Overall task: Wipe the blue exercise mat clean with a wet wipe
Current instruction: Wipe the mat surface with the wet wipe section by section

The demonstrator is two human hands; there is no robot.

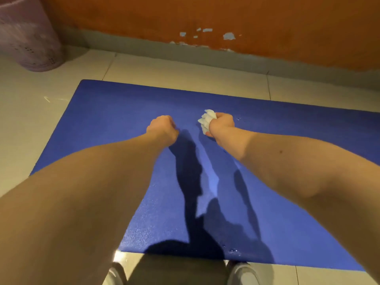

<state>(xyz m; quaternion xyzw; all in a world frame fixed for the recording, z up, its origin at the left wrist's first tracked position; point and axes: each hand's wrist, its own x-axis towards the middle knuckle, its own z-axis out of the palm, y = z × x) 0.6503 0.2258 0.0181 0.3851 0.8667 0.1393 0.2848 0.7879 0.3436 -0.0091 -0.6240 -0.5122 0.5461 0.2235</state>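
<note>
The blue exercise mat [115,124] lies flat on the tiled floor and runs out of view at the right. My right hand [223,124] grips a crumpled white wet wipe [207,119] just above the mat's middle. The wipe bulges out of the left side of the fist. My left hand [163,128] hovers a little to the left of it, fingers curled into a fist with nothing in it. Both forearms reach forward over the mat and cast dark shadows on it.
A pale purple perforated basket [30,33] stands at the back left against the orange wall [205,15]. Light floor tiles [185,73] surround the mat. Two grey shoes [242,272] stand at the mat's near edge. Small wet drops [233,251] glint near that edge.
</note>
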